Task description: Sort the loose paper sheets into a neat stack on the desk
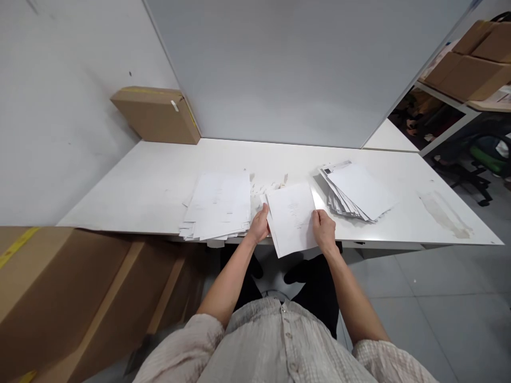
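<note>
The desk (pixel 159 181) is a white, matt, flat slab. A grey partition panel (pixel 279 69) stands along its far edge, and a white wall closes the side at 9 o'clock. A flat cardboard box (pixel 155 114) leans in the corner at 11 o'clock. Large brown cartons (pixel 59 287) stand on the grey tiled floor at 8 o'clock. A shelf with further cartons (pixel 475 53) is at 2 o'clock.

The printed sheet (pixel 293 215) is thin white paper, rectangular, with faint centred text. It lies at the near desk edge at 6 o'clock, its lower part overhanging the edge. At its 9 o'clock sits a loose paper stack (pixel 219 205). At its 2 o'clock lies a fanned paper stack (pixel 355 194) with stepped edges. Small paper scraps (pixel 269 187) lie at its 11 o'clock.

Both forearms are bare and reach forward. The left hand (pixel 259 226) has its grip closed on the sheet's left edge. The right hand (pixel 324 230) has its grip closed on the right edge, with the back of the hand upward.
</note>
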`<act>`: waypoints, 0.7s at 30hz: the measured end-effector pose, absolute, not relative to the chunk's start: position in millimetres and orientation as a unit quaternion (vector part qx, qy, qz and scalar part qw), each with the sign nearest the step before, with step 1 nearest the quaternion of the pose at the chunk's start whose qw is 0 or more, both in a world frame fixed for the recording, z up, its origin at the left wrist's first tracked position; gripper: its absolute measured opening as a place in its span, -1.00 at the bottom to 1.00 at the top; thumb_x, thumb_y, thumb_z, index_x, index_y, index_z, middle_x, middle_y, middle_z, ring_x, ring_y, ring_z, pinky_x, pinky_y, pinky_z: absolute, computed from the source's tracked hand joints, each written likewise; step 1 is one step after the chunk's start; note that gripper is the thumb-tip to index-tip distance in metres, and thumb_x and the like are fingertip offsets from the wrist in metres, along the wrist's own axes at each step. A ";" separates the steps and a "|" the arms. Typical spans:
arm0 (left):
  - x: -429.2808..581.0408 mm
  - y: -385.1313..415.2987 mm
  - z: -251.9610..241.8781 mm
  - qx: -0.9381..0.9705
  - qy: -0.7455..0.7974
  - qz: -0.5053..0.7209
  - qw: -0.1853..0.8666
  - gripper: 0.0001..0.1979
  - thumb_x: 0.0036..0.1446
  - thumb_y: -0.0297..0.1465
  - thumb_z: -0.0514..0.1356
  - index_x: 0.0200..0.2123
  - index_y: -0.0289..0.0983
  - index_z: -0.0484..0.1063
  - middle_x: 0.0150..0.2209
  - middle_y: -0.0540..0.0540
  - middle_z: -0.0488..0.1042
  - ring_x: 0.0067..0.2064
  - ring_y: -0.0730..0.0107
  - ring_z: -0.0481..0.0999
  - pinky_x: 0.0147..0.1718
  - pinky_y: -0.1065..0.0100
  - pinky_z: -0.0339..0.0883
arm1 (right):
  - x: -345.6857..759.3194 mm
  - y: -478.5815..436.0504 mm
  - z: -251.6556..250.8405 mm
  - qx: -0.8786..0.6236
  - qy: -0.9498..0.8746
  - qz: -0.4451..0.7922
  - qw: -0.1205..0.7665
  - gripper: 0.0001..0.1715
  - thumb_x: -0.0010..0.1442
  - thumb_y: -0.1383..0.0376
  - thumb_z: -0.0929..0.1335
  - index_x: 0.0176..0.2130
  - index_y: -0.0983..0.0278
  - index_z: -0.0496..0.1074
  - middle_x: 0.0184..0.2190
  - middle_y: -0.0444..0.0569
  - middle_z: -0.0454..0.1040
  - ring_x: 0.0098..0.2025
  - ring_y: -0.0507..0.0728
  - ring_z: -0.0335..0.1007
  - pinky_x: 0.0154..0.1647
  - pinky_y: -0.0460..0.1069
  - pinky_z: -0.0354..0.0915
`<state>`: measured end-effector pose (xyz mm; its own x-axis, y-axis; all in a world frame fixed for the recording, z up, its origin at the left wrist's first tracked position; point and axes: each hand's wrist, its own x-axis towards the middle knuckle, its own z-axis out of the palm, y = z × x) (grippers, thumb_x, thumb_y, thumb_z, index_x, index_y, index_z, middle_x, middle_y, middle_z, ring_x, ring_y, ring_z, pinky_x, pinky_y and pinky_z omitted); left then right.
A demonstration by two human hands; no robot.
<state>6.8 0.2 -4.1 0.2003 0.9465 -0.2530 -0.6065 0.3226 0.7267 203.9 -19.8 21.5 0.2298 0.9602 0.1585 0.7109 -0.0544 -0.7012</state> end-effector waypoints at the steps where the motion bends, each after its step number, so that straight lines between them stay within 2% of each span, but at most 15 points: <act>1: 7.8 -0.6 -1.9 0.244 0.352 0.535 0.728 -0.46 0.07 0.00 0.13 -0.12 -0.34 0.47 -0.11 -0.24 0.53 0.07 0.09 0.41 0.10 0.13 0.24 | 203.3 -19.1 20.7 -0.705 -0.595 0.178 0.343 -0.61 0.23 0.07 0.11 -0.41 0.22 0.30 -0.59 -0.06 0.34 -0.51 0.13 0.22 -0.46 -0.02 0.06; 9: 11.2 -5.2 5.9 0.281 0.360 0.538 0.709 -0.48 -0.09 -0.03 0.27 -0.23 -0.37 0.49 -0.19 -0.25 0.56 0.04 0.01 0.42 0.06 0.09 0.27 | 191.7 -21.3 21.5 -0.690 -0.620 0.184 0.325 -0.56 0.25 0.06 0.08 -0.36 0.24 0.35 -0.56 -0.01 0.37 -0.50 0.15 0.23 -0.44 0.02 0.11; 11: 11.4 -6.4 5.3 0.286 0.360 0.545 0.701 -0.48 -0.09 -0.04 0.27 -0.23 -0.38 0.49 -0.20 -0.25 0.56 0.04 0.02 0.43 0.05 0.09 0.27 | 193.0 -21.9 22.5 -0.683 -0.627 0.157 0.340 -0.54 0.23 0.03 0.11 -0.24 0.27 0.37 -0.40 0.09 0.44 -0.35 0.19 0.30 -0.33 0.06 0.17; 13: 11.8 -7.2 6.9 0.298 0.357 0.546 0.697 -0.47 -0.08 -0.03 0.26 -0.22 -0.39 0.48 -0.21 -0.25 0.56 0.03 0.03 0.43 0.04 0.11 0.28 | 198.1 -20.1 24.9 -0.670 -0.621 0.155 0.377 -0.49 0.18 -0.01 0.19 -0.07 0.30 0.33 -0.13 0.19 0.42 -0.15 0.24 0.30 -0.20 0.11 0.21; 15: 11.4 -6.8 13.3 0.324 0.356 0.542 0.689 -0.46 -0.06 -0.01 0.24 -0.22 -0.38 0.49 -0.23 -0.24 0.56 0.02 0.03 0.44 0.01 0.12 0.30 | 205.4 -16.4 31.3 -0.638 -0.603 0.243 0.413 -0.40 0.11 -0.02 0.27 0.01 0.30 0.28 -0.02 0.20 0.37 -0.06 0.25 0.29 -0.16 0.12 0.24; 18: 7.9 -3.3 34.7 0.388 0.372 0.543 0.645 -0.49 -0.01 0.00 0.19 -0.27 -0.37 0.50 -0.30 -0.19 0.56 -0.02 0.04 0.45 -0.05 0.18 0.34 | 214.7 -10.8 50.8 -0.549 -0.577 0.422 0.433 -0.55 0.09 0.01 0.31 -0.14 0.26 0.34 -0.20 0.07 0.47 -0.17 0.20 0.38 -0.21 0.09 0.30; 21: 2.6 1.1 64.0 0.458 0.400 0.566 0.557 -0.58 -0.01 -0.07 0.23 -0.30 -0.34 0.51 -0.36 -0.11 0.54 -0.05 0.07 0.45 -0.07 0.25 0.33 | 215.4 -8.7 74.3 -0.498 -0.564 0.440 0.490 -0.69 0.08 0.03 0.33 -0.29 0.20 0.35 -0.29 -0.02 0.48 -0.21 0.17 0.39 -0.20 0.08 0.32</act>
